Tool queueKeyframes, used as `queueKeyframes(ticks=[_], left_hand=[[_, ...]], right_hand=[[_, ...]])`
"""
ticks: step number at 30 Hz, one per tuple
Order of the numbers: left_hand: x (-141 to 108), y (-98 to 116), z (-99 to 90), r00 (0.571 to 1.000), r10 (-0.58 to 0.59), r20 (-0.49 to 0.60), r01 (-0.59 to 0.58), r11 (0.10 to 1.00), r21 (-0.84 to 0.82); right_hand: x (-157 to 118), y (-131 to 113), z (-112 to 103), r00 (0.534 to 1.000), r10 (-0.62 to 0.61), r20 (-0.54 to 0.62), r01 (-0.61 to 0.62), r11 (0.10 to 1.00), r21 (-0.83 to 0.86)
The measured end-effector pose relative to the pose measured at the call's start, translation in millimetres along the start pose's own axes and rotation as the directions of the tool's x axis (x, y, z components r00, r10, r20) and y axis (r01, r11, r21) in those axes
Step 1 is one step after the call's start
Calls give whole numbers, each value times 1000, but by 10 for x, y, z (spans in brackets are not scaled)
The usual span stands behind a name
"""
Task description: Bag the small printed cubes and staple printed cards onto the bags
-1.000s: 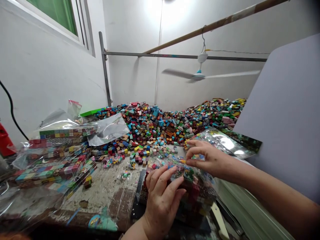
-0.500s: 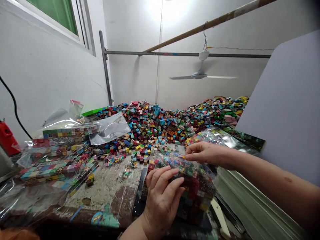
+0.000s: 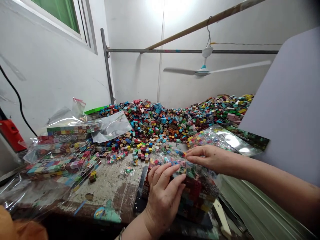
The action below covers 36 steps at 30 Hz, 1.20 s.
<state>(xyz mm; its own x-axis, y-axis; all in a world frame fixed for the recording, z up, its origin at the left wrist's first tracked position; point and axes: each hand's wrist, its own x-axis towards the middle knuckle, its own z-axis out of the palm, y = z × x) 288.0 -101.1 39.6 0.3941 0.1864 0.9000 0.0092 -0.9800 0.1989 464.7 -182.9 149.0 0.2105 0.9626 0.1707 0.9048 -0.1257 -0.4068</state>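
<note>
A large stack of patterned toy blocks (image 3: 197, 198) wrapped in a clear plastic bag (image 3: 208, 173) stands in front of me on a dark board (image 3: 140, 190). My left hand (image 3: 163, 196) rests on its near left corner, fingers apart and curved over the top edge. At the far side of the top, my right hand (image 3: 206, 156) has its fingers pressed together; their tips touch the film near a small orange piece, and what they pinch is hidden. Small bagged colourful pieces (image 3: 192, 168) lie on the stack, between the two hands.
Loose blocks (image 3: 172, 125) form a long heap at the back. Bagged block packs (image 3: 57, 163) are piled at left. A pale-handled tool (image 3: 222, 216) lies to the right of the stack. Overhead, a fan (image 3: 202, 71) hangs from a pole. A white panel (image 3: 287, 110) rises at right.
My right hand's fingers have flattened and straightened slightly over the top of the bag. My left hand keeps its place on the stack. The view has shifted slightly and the fan blades have turned.
</note>
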Motion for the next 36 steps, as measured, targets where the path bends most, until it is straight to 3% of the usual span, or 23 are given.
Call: queueKeyframes(ticks=[2,4,7,10,18,22,25,27,30,32,36], left_hand=[[-6,-2,7,1000,2,1,-2,1000,2],[-14,-5,16,1000,10,3,-10,1000,2],[-22,-7,25,1000,22,-4,-22,1000,2],[-18,-10,21,1000,21,-2,-21,1000,5],[-86,-64,-23,1000,13,-9,-13,1000,-10],[-49,-179,-42,988,-126,-93,121,991,-54],[101,-316,-72,959,-278,-58,265,950,-167],[224,-389,-99,922,-379,86,386,874,-294],[361,-421,-126,827,-497,265,561,698,-444],[397,-405,-117,786,-554,274,609,619,-496],[389,-375,-51,750,-619,231,617,530,-582]], right_hand=[[-23,-37,25,998,-67,3,67,988,-137],[-47,-69,57,988,-139,-68,116,955,-272],[-77,-111,112,969,-210,-127,154,922,-355],[-94,-175,164,976,-192,-102,152,939,-309],[-57,-350,153,999,34,30,-31,995,-97],[-34,-393,143,992,66,105,-63,998,-25],[-38,-419,137,987,100,129,-105,994,32],[-44,-412,114,988,97,120,-109,989,98],[-66,-359,26,991,101,93,-111,988,104],[-110,-301,-61,991,121,61,-124,991,53],[-302,-148,-220,985,170,4,-170,985,-6]])
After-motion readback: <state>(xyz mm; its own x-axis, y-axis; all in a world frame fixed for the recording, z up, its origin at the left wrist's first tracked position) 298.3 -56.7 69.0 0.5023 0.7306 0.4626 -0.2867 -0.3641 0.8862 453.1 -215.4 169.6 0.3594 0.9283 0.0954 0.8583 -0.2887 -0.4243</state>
